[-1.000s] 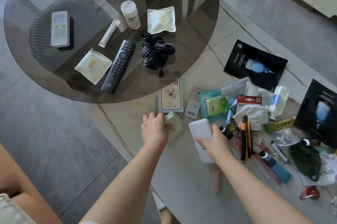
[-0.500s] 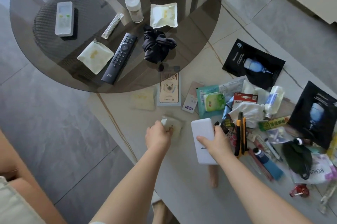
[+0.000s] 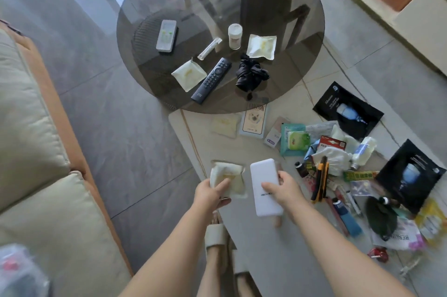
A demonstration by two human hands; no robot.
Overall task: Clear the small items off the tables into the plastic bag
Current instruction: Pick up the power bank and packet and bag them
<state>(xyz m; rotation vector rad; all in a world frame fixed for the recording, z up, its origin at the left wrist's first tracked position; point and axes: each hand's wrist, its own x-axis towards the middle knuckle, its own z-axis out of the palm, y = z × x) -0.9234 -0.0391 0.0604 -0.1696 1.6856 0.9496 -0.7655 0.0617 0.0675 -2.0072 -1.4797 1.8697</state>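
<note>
A flat, white rectangular power bank with grey lettering near its lower end is held lengthwise above the pale table, near the front. Just to its left, a cream square packet with a yellowish centre is gripped at its near edge. A matching cream packet lies farther back on the pale table. To the right sprawls a heap of small items: a green wet-wipes pack, a yellow utility knife, a small clear bottle. At far left, near the bottom corner, a blurred clear plastic bag rests on the sofa cushion.
</note>
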